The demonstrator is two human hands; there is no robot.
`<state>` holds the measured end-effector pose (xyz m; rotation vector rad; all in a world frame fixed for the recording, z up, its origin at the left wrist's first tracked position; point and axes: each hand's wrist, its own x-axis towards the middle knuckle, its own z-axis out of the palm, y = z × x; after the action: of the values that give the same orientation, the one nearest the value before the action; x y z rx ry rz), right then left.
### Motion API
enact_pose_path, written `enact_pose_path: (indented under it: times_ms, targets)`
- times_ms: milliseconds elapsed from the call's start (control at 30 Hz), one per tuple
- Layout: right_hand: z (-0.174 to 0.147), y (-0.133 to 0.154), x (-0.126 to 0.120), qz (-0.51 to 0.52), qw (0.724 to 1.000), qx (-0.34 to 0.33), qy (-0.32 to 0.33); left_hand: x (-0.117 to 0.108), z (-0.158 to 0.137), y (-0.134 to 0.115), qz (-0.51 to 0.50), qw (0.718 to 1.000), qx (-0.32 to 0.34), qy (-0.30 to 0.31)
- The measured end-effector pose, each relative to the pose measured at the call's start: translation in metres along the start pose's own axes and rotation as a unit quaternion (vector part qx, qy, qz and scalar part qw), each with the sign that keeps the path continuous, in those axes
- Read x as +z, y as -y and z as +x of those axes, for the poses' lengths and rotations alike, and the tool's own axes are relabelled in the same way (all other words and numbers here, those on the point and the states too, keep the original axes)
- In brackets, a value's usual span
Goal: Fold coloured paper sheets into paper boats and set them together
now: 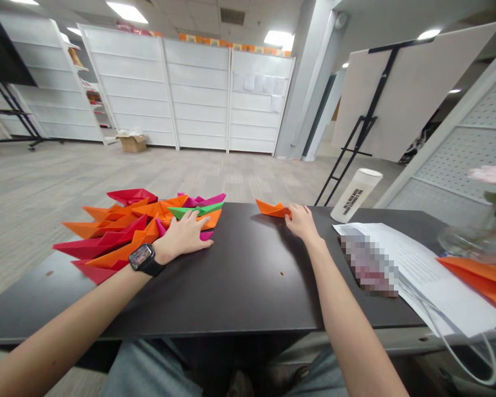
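On the left part of the dark table (240, 286) several folded paper boats lie crowded together: orange, red, magenta and one green paper boat (204, 210). My left hand (184, 237), with a black watch on the wrist, rests over the right side of this cluster. Its fingers are spread and touch the green boat and those around it. A single orange paper boat (270, 209) stands apart near the far edge, right of the cluster. The fingers of my right hand (301, 222) pinch its right end; the fingertips are partly hidden.
To the right are a white cylindrical bottle (356, 194), printed sheets (417, 264), a blurred-out flat item (367, 264), a white cable (450, 347), a glass vase (458, 240) with a pink flower, and orange paper (479, 278). An easel (364, 127) stands beyond the table.
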<state>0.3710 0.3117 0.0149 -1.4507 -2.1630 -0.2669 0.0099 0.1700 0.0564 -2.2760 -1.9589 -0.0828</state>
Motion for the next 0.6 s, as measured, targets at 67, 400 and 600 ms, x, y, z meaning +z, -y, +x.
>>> enact_pose_path:
  times_ms: [67, 400, 600]
  targets:
    - [0.000, 0.000, 0.000, -0.001, 1.000, 0.000, -0.002, -0.001, -0.003, 0.004, 0.004, 1.000, -0.001, 0.002]
    - [0.000, 0.000, -0.005, -0.012, 1.000, 0.013, -0.018, 0.000, -0.010, 0.024, 0.015, 1.000, -0.003, -0.012]
    - [0.000, 0.002, -0.008, -0.009, 1.000, 0.017, -0.021, 0.000, -0.014, 0.041, 0.025, 1.000, -0.006, -0.010]
